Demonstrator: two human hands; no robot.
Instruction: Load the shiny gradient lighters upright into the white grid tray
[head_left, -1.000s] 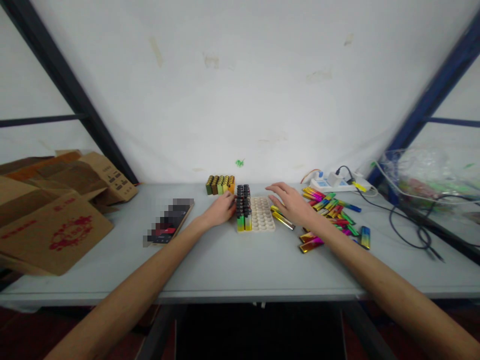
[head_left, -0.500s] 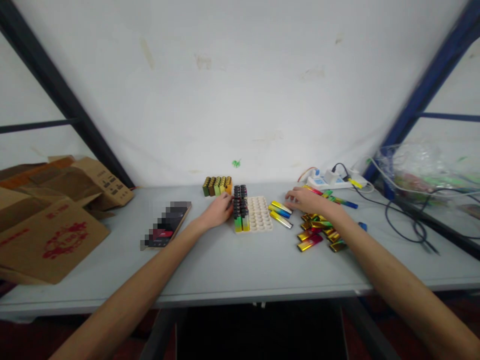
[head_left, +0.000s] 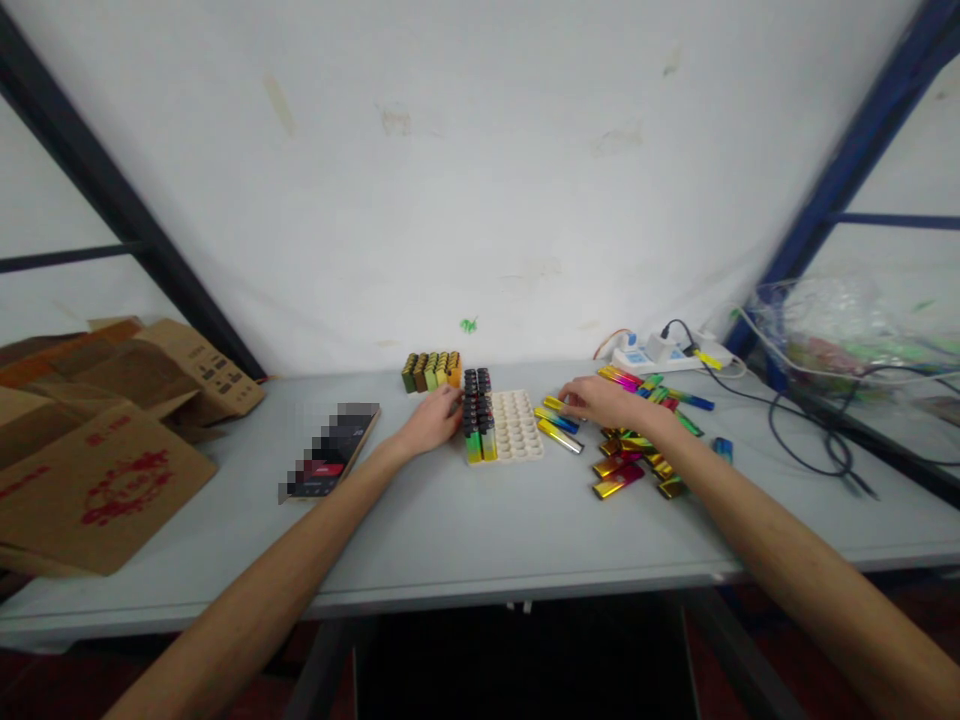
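A pale tray (head_left: 517, 425) with round hollows stands mid-table. Black-topped lighters (head_left: 480, 425) stand upright in rows along its left side. My left hand (head_left: 433, 420) is closed, its curled fingers against the left side of those lighters; the fingertips are partly hidden. To the tray's right, my right hand (head_left: 600, 402) has its fingers closed on the right end of a shiny yellow lighter sleeve (head_left: 553, 403). A blue-and-yellow sleeve (head_left: 559, 420) and a yellow-and-silver one (head_left: 560, 436) lie just in front of it. More metallic sleeves (head_left: 619, 480) are heaped under and beside my right forearm.
Behind my left hand stands a block of upright gold and green sleeves (head_left: 431, 372). A phone-like dark panel (head_left: 341, 450), partly pixelated, and open cardboard boxes (head_left: 112, 470) are at left. A power strip (head_left: 660, 355), black cables (head_left: 832, 455) and a plastic bag (head_left: 840, 330) are at right.
My right hand has moved slightly left and down onto the yellow sleeve. My left hand stays beside the lighters. The whole view has shifted slightly.
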